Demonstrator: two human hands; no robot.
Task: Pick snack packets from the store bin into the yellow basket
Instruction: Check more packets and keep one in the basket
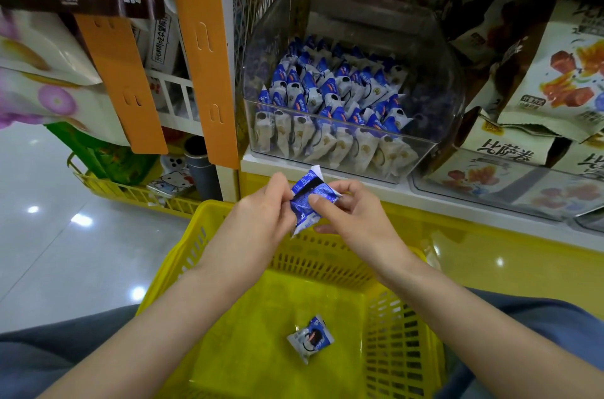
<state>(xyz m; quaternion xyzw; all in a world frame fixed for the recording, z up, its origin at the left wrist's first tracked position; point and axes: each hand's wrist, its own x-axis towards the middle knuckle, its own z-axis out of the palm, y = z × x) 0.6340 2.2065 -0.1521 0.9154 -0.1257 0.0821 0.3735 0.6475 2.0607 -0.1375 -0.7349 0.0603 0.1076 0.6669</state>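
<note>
A person's left hand and right hand together pinch one small blue-and-white snack packet over the twelve o'clock rim of the yellow basket, below the clear store bin; it looks light, crinkly and slippery, best held by its crimped ends.

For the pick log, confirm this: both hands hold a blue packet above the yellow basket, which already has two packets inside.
Wrong count: the head view shows a single packet lying in the yellow basket, not two. The left hand and right hand do hold a blue packet above it.
</note>
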